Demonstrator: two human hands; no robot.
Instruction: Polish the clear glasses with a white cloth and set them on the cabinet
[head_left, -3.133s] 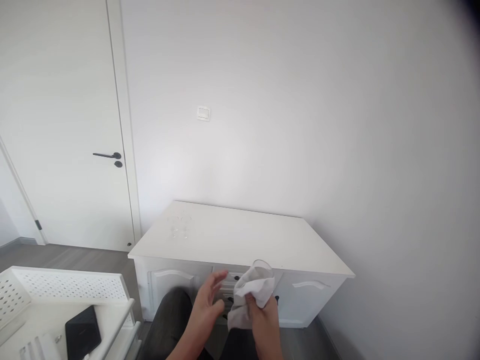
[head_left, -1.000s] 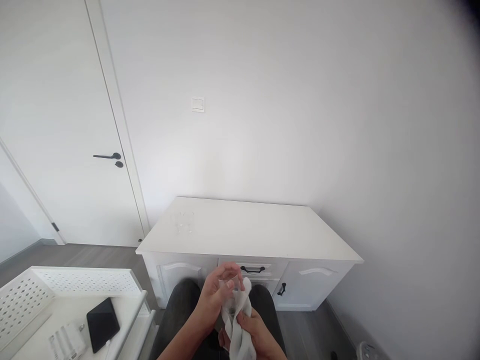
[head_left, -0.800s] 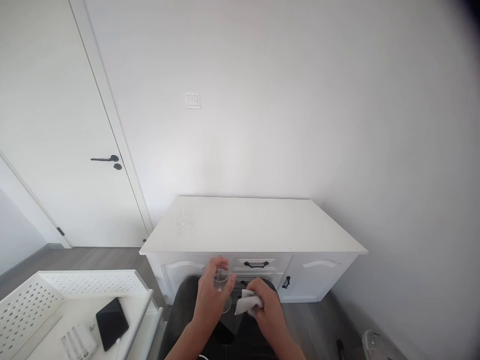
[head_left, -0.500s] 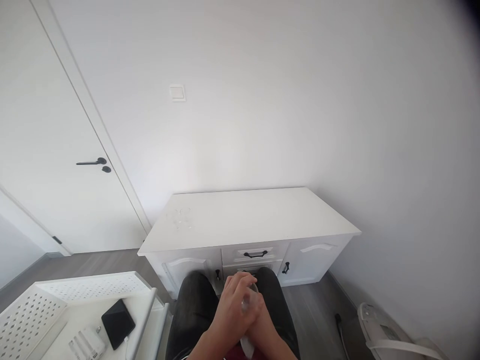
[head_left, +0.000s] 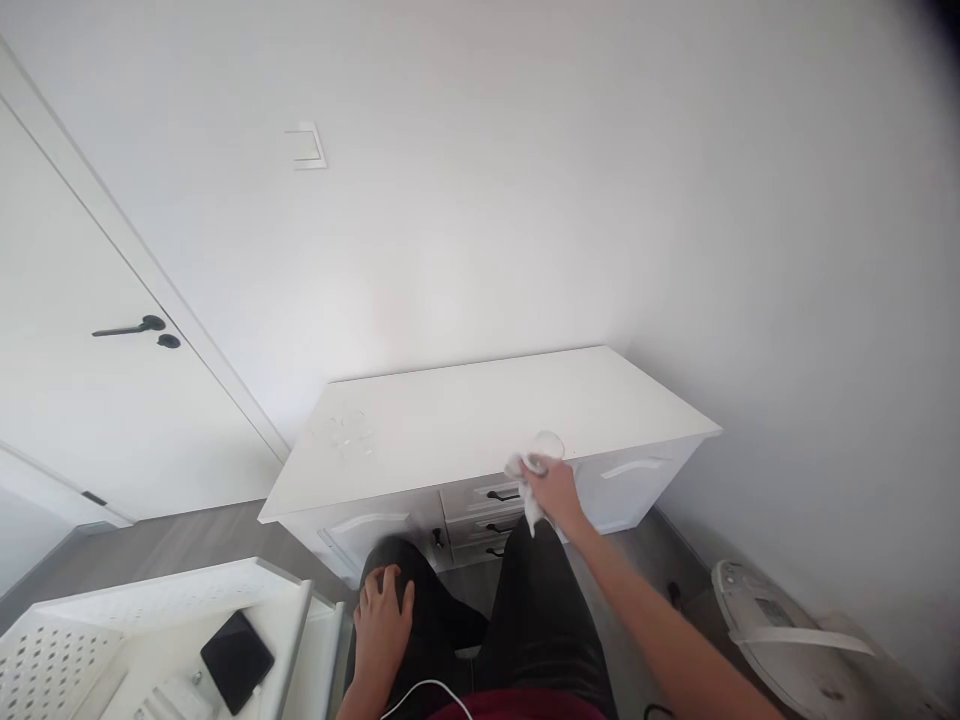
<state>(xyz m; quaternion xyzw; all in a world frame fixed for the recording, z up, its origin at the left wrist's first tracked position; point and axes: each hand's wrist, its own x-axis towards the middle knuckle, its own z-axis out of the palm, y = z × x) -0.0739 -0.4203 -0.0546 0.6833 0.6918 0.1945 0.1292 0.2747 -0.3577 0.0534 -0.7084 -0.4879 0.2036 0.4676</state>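
My right hand (head_left: 551, 487) is closed around a crumpled white cloth (head_left: 531, 505) at the front edge of the white cabinet (head_left: 450, 420). One end of the cloth hangs down over the cabinet front. A pale, rounded shape shows just beyond my fingers; I cannot tell whether it is more cloth or a clear object. My left hand (head_left: 383, 615) lies on my left thigh with its fingers spread and nothing in it. Clear, see-through objects (head_left: 350, 432) rest on the left part of the cabinet top, their outlines faint.
A white cart (head_left: 300, 630) stands at my left, with a black tablet-like slab (head_left: 237, 660) and a white charger-like block (head_left: 176, 698) in it. At lower right is a white appliance (head_left: 780, 620) with a handle. Beyond the cabinet rises a wall; a door (head_left: 112, 400) is at left.
My hands were together over my lap around something clear with white cloth. They have parted: the right reached forward to the cabinet edge, the left moved onto my thigh. The view shifted slightly.
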